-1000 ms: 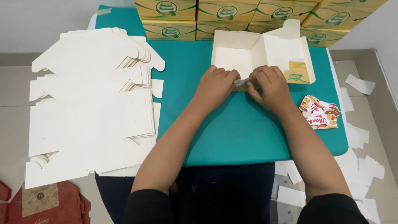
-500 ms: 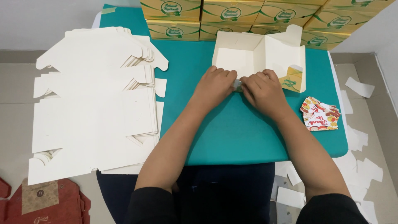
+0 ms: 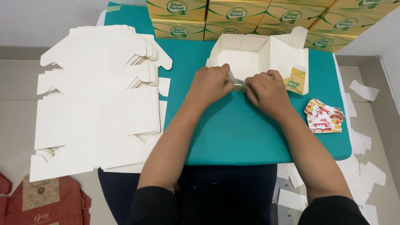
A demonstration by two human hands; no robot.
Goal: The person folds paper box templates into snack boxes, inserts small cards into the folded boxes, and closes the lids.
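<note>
The fingers of the left hand (image 3: pixel 209 84) are curled tight and pinch the near front flap (image 3: pixel 236 83) of a half-folded white carton (image 3: pixel 254 58), thumb and forefinger closed on a narrow strip of card that stands up at a slant between the two hands. The fingers of the right hand (image 3: pixel 266 89) are bent the same way and press on the same flap from the other side, so that the knuckles of both hands nearly meet over a small green-and-yellow printed patch at the carton's front edge. The carton lies open on the teal bench (image 3: pixel 233 133), towards its far side, its white inside facing up, with a side panel at the right that shows a yellow-green printed corner. Behind it, along the far edge of the bench, runs a row of finished yellow-green boxes (image 3: pixel 233 14), stacked two high. Just right of the right wrist, well apart from the carton, lies a small fan of red-and-white printed cards (image 3: pixel 324 116). On the left, a thick pile of flat white carton blanks (image 3: pixel 96 104) overlaps the bench edge. White paper scraps (image 3: pixel 362 146) are scattered on the floor to the right, and flat red cartons (image 3: pixel 41 202) lie at the lower left.
</note>
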